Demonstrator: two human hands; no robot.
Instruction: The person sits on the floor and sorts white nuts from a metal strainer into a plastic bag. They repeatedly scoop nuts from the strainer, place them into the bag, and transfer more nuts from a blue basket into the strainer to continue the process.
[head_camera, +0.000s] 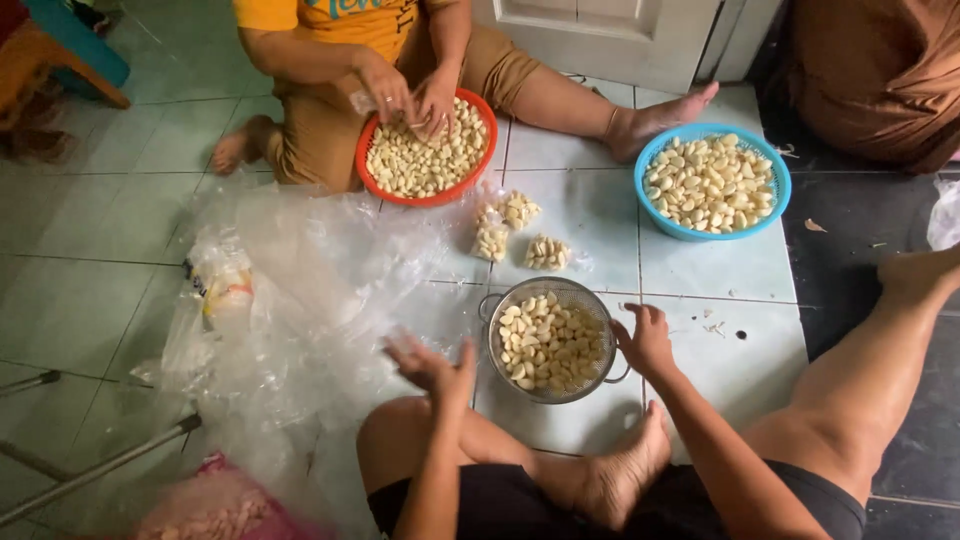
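Note:
I sit on a tiled floor with a metal mesh strainer (588, 297) full of peeled garlic cloves (550, 342) in front of me. My right hand (645, 338) rests on the strainer's right rim and handle, fingers curled around it. My left hand (435, 368) hovers open just left of the strainer, blurred, at the edge of a big heap of clear plastic bags (290, 300). It holds nothing.
Across from me a person's hands work in a red basket of garlic (372, 160). A blue basket of garlic (647, 205) sits far right. Three small filled garlic bags (518, 232) lie between. A pink bag (215, 505) lies near left, metal legs (100, 465) beside it.

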